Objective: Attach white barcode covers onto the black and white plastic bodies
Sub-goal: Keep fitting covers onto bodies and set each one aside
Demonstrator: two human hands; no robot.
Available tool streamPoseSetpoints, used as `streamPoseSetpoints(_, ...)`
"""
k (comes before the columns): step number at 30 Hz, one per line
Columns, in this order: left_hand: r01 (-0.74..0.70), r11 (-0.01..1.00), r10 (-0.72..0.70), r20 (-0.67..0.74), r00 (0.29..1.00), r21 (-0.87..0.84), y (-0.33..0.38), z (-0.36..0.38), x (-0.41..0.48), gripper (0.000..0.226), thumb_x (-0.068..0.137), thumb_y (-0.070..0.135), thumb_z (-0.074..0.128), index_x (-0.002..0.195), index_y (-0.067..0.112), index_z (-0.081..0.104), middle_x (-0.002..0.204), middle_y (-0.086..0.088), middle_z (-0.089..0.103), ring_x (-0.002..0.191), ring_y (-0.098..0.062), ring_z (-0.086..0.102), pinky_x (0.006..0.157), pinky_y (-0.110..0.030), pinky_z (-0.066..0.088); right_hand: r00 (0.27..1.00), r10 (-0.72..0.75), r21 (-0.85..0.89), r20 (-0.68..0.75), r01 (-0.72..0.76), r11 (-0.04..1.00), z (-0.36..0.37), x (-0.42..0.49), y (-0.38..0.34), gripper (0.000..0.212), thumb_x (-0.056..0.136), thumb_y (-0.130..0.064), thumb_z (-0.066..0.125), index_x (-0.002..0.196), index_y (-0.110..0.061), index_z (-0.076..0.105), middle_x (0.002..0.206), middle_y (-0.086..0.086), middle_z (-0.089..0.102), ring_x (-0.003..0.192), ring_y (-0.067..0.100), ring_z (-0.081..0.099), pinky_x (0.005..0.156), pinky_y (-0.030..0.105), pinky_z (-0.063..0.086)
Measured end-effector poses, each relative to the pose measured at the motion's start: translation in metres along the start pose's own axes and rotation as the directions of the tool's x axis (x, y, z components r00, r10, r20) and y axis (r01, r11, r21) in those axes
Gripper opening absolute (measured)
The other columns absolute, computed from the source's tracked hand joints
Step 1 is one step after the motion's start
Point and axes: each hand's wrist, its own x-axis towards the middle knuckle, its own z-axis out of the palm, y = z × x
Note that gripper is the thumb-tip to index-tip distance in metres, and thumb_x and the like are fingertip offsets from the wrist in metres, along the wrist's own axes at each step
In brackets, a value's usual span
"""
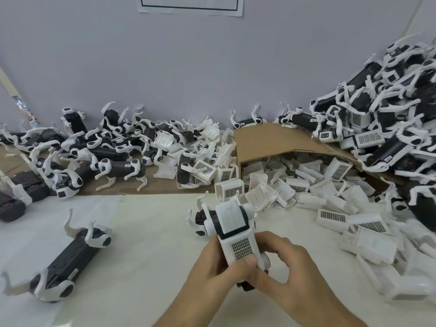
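At the centre I hold a black and white plastic body [213, 223] with a white barcode cover [236, 228] lying on top of it, its barcode grid facing me. My left hand [212, 270] grips the body's near end from the left, thumb pressed on the cover's lower edge. My right hand [287, 267] curls round the same end from the right, fingers beside a white wheel-like joint. The body's far legs stick out toward the wall. Another black body [68, 260] lies on the white sheet at the left.
A tipped cardboard box [278, 140] spills several white barcode covers [330, 185] over the right side of the table. Heaps of black and white bodies line the wall at the left [113, 152] and rise at the far right [389, 109].
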Motion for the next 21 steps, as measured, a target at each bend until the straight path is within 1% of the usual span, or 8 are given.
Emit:
streamPoseSetpoints(3, -0.066, 0.987, 0.072, -0.042, 0.997, 0.147, 0.008, 0.000, -0.001, 0.022, 0.097, 0.034, 0.059, 0.115, 0.046, 0.061, 0.115, 0.009, 0.071, 0.099, -0.006, 0.067, 0.076, -0.016, 0.052, 0.999, -0.029, -0.036, -0.038, 0.027, 0.999, 0.002, -0.001, -0.004, 0.034, 0.072, -0.065, 0.061, 0.106, -0.063, 0.056, 0.095, -0.031, 0.068, 0.104, -0.004, 0.052, 0.080, 0.003, 0.032)
streamPoseSetpoints(6, -0.159, 0.922, 0.175, -0.015, 0.984, 0.354, 0.010, -0.001, 0.000, 0.016, 0.099, 0.045, 0.055, 0.113, 0.052, 0.059, 0.113, 0.025, 0.069, 0.103, 0.003, 0.065, 0.077, -0.005, 0.047, 0.997, -0.056, -0.045, -0.055, 0.053, 0.998, 0.004, -0.002, -0.004, 0.035, 0.069, -0.059, 0.065, 0.103, -0.055, 0.059, 0.093, -0.026, 0.069, 0.098, 0.000, 0.056, 0.078, 0.007, 0.033)
streamPoseSetpoints(9, -0.102, 0.901, 0.145, -0.071, 0.987, 0.421, -0.001, -0.005, -0.002, 0.028, 0.092, 0.067, 0.050, 0.115, 0.052, 0.060, 0.115, 0.029, 0.067, 0.110, 0.005, 0.062, 0.085, -0.010, 0.046, 0.994, -0.059, -0.045, -0.089, 0.055, 0.997, 0.002, -0.001, -0.001, 0.039, 0.065, -0.056, 0.070, 0.101, -0.041, 0.062, 0.085, -0.015, 0.068, 0.084, 0.009, 0.055, 0.072, 0.013, 0.036)
streamPoseSetpoints(11, 0.000, 0.933, 0.054, -0.141, 0.989, 0.360, -0.007, -0.008, -0.003, 0.040, 0.083, 0.076, 0.053, 0.115, 0.054, 0.060, 0.118, 0.026, 0.067, 0.113, 0.002, 0.060, 0.090, -0.014, 0.044, 0.987, -0.064, -0.072, -0.149, 0.053, 0.996, 0.000, -0.001, 0.002, 0.041, 0.063, -0.058, 0.073, 0.098, -0.040, 0.063, 0.081, -0.016, 0.064, 0.079, 0.010, 0.052, 0.068, 0.010, 0.036)
streamPoseSetpoints(14, 0.069, 0.985, -0.048, -0.130, 0.990, 0.159, -0.013, -0.009, 0.000, 0.042, 0.080, 0.069, 0.065, 0.112, 0.041, 0.069, 0.113, 0.009, 0.074, 0.110, -0.013, 0.067, 0.097, -0.035, 0.051, 0.975, -0.101, -0.151, -0.199, 0.071, 0.986, -0.002, -0.001, 0.003, 0.039, 0.064, -0.062, 0.073, 0.097, -0.044, 0.063, 0.087, -0.020, 0.064, 0.085, 0.008, 0.053, 0.071, 0.008, 0.038)
streamPoseSetpoints(18, 0.071, 0.990, -0.053, -0.139, 0.989, 0.123, -0.011, -0.009, 0.002, 0.046, 0.079, 0.070, 0.068, 0.109, 0.036, 0.073, 0.111, 0.004, 0.075, 0.108, -0.016, 0.069, 0.093, -0.034, 0.054, 0.968, -0.192, -0.292, -0.164, 0.138, 0.946, -0.003, 0.000, 0.005, 0.032, 0.074, -0.060, 0.068, 0.100, -0.041, 0.063, 0.089, -0.020, 0.062, 0.084, 0.004, 0.051, 0.072, 0.010, 0.036)
streamPoseSetpoints(20, 0.071, 0.988, -0.053, -0.133, 0.990, 0.136, -0.013, -0.010, 0.002, 0.046, 0.079, 0.069, 0.068, 0.109, 0.034, 0.074, 0.111, 0.003, 0.075, 0.109, -0.019, 0.069, 0.095, -0.040, 0.054, 0.974, -0.171, -0.302, -0.146, 0.121, 0.946, -0.004, 0.000, 0.006, 0.033, 0.074, -0.063, 0.067, 0.097, -0.040, 0.061, 0.089, -0.022, 0.061, 0.084, 0.005, 0.050, 0.072, 0.012, 0.037)
streamPoseSetpoints(21, 0.074, 0.987, -0.055, -0.130, 0.990, 0.146, -0.014, -0.010, 0.002, 0.046, 0.079, 0.069, 0.069, 0.107, 0.034, 0.074, 0.110, 0.002, 0.076, 0.108, -0.019, 0.069, 0.094, -0.040, 0.054, 0.976, -0.161, -0.299, -0.148, 0.111, 0.948, -0.005, -0.001, 0.007, 0.033, 0.073, -0.064, 0.067, 0.093, -0.039, 0.060, 0.088, -0.022, 0.061, 0.084, 0.007, 0.050, 0.072, 0.013, 0.038)
